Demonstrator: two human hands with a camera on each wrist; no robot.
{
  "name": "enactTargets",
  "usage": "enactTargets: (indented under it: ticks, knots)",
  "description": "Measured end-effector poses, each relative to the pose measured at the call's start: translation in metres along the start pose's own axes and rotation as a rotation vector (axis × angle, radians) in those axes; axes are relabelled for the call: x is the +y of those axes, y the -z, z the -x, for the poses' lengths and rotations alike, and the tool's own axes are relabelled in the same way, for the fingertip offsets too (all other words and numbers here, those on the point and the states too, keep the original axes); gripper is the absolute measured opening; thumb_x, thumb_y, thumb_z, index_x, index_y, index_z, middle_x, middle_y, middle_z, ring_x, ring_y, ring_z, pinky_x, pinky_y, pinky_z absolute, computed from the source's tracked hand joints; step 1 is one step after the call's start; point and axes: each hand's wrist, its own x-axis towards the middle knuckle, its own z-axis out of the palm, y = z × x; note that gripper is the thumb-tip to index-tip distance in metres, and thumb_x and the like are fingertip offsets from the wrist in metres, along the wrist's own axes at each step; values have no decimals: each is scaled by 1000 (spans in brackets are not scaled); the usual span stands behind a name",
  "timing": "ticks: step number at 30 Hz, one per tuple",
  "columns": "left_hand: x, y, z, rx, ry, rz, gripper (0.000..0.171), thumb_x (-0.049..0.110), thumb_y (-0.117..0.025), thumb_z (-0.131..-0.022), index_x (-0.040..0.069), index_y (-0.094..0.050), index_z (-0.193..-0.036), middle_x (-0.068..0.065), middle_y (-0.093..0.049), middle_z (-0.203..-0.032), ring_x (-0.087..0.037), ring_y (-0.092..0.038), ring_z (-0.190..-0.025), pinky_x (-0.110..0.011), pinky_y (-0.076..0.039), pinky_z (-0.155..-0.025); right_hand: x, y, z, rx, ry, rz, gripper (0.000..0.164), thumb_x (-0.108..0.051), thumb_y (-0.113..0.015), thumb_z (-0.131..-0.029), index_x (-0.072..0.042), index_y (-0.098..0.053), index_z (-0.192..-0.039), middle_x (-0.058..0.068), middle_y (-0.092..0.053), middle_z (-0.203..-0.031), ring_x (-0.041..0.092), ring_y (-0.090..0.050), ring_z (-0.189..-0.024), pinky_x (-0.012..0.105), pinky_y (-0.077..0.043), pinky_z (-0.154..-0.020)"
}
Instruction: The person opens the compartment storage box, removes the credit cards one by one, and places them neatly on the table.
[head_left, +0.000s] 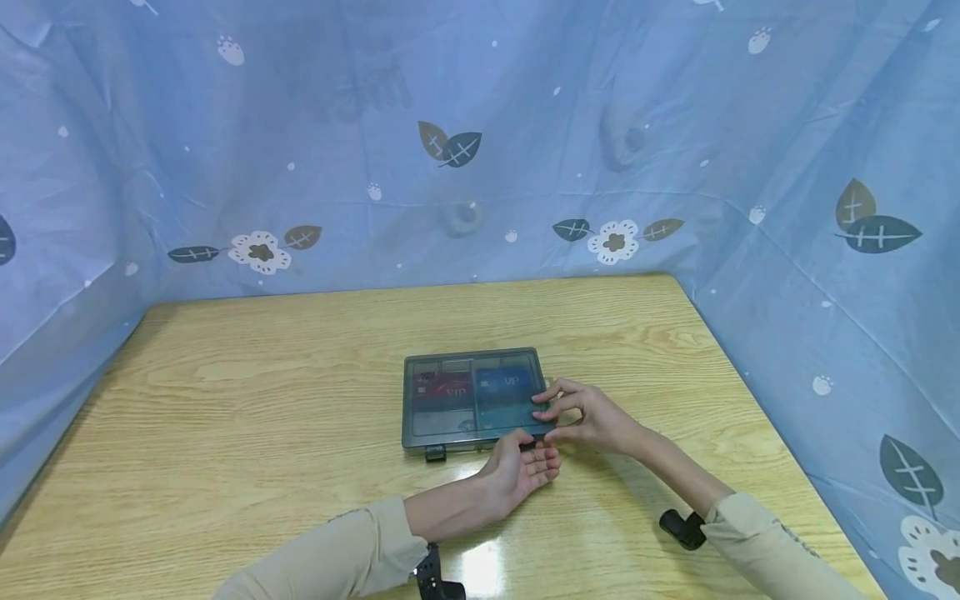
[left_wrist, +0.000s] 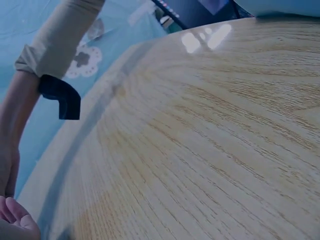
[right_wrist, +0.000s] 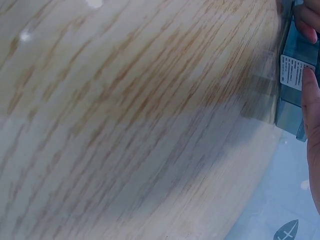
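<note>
A flat, see-through dark plastic case (head_left: 438, 421) lies on the table with its lid down. Inside it show a red card (head_left: 452, 390) and a blue card (head_left: 504, 381), both marked VIP. My left hand (head_left: 517, 475) is at the front edge near the right corner, its thumb against the edge and its fingers loosely bent. At the right end, my right hand (head_left: 592, 417) holds the corner between fingers and thumb. A fingertip touches the white label (right_wrist: 292, 71) on the case in the right wrist view. The hands hide the right front corner.
A black latch (head_left: 435, 453) sits at the case's front left. Black wrist devices (head_left: 682, 530) are worn by both sleeves. The wooden table (head_left: 247, 400) meets a blue patterned curtain (head_left: 480, 225) at the back and sides.
</note>
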Motion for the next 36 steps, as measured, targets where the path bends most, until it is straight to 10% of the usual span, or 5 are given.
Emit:
enactTargets:
  ticks: [22,36]
  knots:
    - [0,0,2,-55,-12,61,25,6,-30,-102,-10,-43,-116,-15,-50,-102,-21,-52,-93,-37,-43,-97,-2,0,0,-11,-26,-24,22,2,-76,-77,6,-71,-97,23,-58,-117,43,-53,-112,33,-56,-77]
    - [-5,43,24,-171,68,-70,39,7,-33,-105,-20,-37,-133,-23,-54,-128,-20,-57,-113,-33,-43,-102,-2,0,1,-3,12,33,25,-6,-77,-78,6,-71,-99,24,-59,-116,44,-53,-110,32,-56,-76]
